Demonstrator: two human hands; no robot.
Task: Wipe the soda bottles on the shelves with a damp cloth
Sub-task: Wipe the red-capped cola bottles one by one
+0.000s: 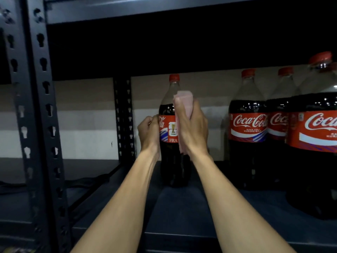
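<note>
bottle (168, 131): stood upright mid-shelf, well apart from the rest. It's probably kept clear so every side can be reached.
left hand (148, 133): fingers are curled onto the bottle's left side at the label. Looks like the bottle is being steadied so it isn't spun or tipped by the rubbing.
right hand (193, 128): clenched round the cloth (184, 101), which is pressed to the bottle's right side, from shoulder to below the label.
cloth: pink and folded into a pad, likely so a flat face is kept on the curve.
other bottles (248, 128): grouped at the right, untouched. Whether they've been wiped can't be told.
shelf (178, 212): dark and dimly lit, so dust can't be made out.
</note>
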